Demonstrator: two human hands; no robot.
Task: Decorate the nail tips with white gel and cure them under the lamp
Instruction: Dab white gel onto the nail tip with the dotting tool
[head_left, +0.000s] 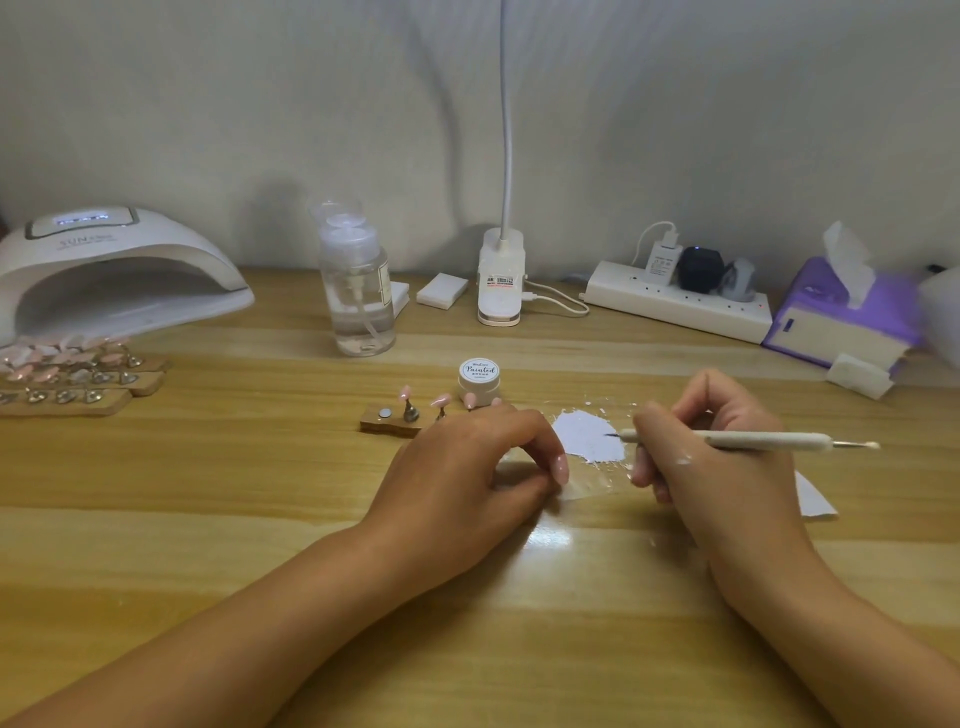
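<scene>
From the head view, my right hand (711, 457) pinches a white brush pen (753, 441), its dark tip over the patch of white gel (589, 439) spread on the tabletop (260, 519). My left hand (467, 457) rests just beside that patch with its fingers curled under; I cannot tell whether they hold anything. Just behind it stands a small wooden holder (389, 422) carrying pink nail tips (404, 392), with the lidded gel jar (479, 376) near its right end. The curing lamp (114, 275) sits far left, its display lit, with more nail-tip holders (72, 379) in front.
</scene>
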